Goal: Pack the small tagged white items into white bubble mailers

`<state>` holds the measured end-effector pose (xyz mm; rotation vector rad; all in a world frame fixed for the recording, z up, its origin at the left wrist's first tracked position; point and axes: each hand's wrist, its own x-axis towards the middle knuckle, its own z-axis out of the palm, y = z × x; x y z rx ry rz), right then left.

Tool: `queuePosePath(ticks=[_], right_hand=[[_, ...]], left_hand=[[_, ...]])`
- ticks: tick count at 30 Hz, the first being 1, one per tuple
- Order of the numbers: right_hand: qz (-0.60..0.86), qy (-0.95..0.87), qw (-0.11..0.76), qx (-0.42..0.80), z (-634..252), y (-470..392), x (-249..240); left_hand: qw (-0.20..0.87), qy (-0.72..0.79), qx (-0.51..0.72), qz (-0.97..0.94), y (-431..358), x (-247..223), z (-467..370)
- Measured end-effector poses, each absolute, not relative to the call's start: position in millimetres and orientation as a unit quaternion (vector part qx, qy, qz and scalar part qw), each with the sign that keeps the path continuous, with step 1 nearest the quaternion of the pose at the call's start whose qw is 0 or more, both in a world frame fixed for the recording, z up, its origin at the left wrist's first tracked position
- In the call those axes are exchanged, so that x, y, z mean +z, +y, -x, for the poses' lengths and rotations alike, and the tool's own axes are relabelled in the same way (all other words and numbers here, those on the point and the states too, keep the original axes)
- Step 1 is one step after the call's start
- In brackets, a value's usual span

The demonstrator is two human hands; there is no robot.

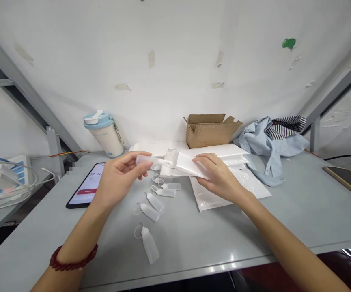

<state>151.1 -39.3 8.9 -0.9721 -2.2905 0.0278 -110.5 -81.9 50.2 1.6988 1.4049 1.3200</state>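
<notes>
Clearly, the biggest things before us are the white wall (175, 40), dotted with scraps of tape, and the grey table (212, 239) at which we work. Toward its back right slumps a pale blue cloth bag (260, 142) with a striped lining. Left of the bag, white padded envelopes (205, 196) lie overlapping, and behind them stands an open cardboard box (208, 136). Farther left we see a cream cup (106, 138) with a blue lid; the lettering across it is too small for us to read. Our left hand (123, 172) partly covers a phone (85, 186) lying on the table, where we can read "00:12" above a red button with illegible writing. Our right hand (216, 174) is closed around the right end of a white packet (190, 164), holding it above the table. A dark red bracelet (73, 259) circles our left wrist. Between left thumb and fingers we pinch a small translucent bottle (143, 159), its tip pointing right, at the packet's left end; whether it is inside, we cannot tell. More such bottles (150, 245) lie below in a loose line, with thin loops at their necks.
</notes>
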Motion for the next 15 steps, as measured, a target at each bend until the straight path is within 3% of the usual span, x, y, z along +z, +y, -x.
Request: queuePosePath(ticks=[8, 15], right_hand=[[0.344, -0.862, 0.37, 0.045, -146, -44, 8], [0.327, -0.863, 0.384, 0.023, -142, -48, 9]], left_hand=[[0.248, 0.549, 0.437, -0.668, -65, 24, 99], [0.153, 0.551, 0.508, -0.644, -71, 17, 87]])
